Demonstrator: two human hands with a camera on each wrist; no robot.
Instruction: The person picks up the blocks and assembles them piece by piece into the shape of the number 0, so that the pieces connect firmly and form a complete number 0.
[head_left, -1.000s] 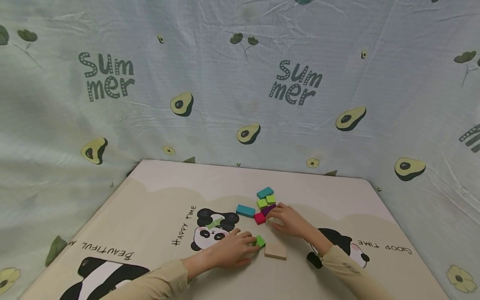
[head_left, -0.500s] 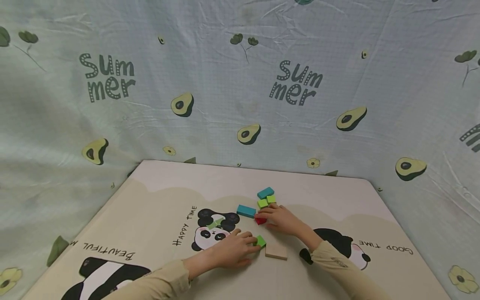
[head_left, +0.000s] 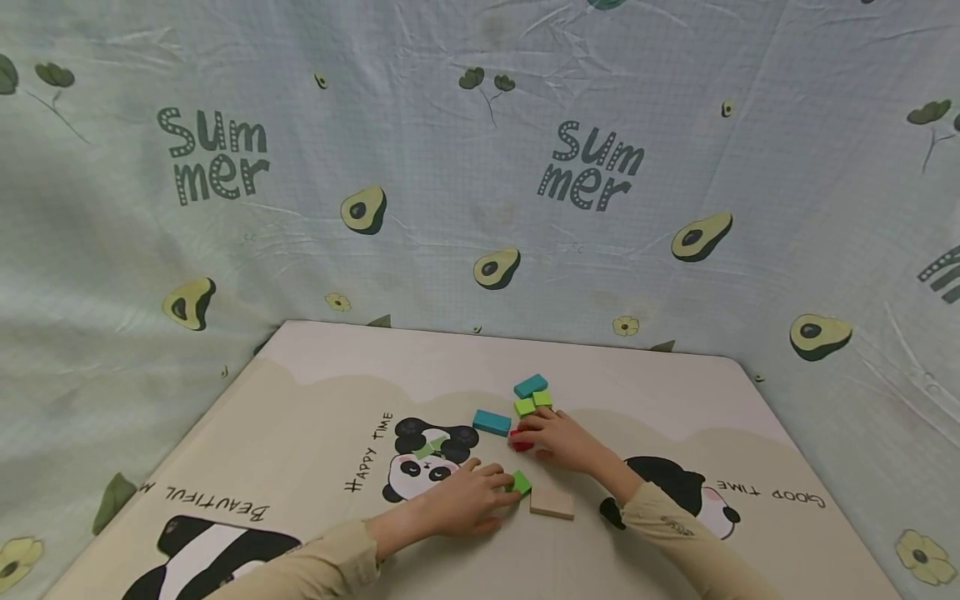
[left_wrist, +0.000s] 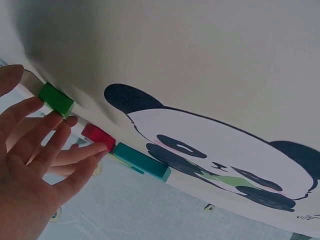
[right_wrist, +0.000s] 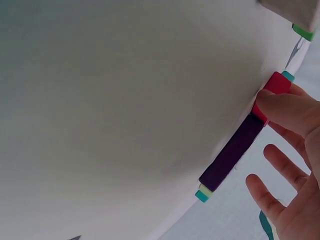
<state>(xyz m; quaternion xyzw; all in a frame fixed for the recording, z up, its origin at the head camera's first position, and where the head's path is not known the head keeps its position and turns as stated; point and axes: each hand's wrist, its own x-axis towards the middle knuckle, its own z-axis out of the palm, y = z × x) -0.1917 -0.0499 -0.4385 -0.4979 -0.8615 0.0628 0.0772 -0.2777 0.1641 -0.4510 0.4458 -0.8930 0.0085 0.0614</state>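
My right hand (head_left: 566,442) pinches a red block (right_wrist: 272,92) between thumb and forefinger, its other fingers spread apart. A long purple block (right_wrist: 232,152) lies against the red one in the right wrist view; in the head view the hand covers it. My left hand (head_left: 465,498) has its fingertips at a green block (left_wrist: 56,100), fingers fairly straight and thumb away from the block. Just right of the green block lies a flat square wooden piece (head_left: 551,502). Beyond the right hand are two lime cubes, the left one (head_left: 524,407) nearer than the right one (head_left: 542,398).
A blue block (head_left: 492,422) lies left of the red block, and another blue block (head_left: 531,385) lies behind the lime cubes. The tabletop (head_left: 300,433) carries printed pandas and lettering. A patterned cloth (head_left: 420,150) hangs behind its far edge.
My right hand has moved left from the purple block onto the red block and now pinches it. The red block has shifted very slightly. My left hand stays in place.
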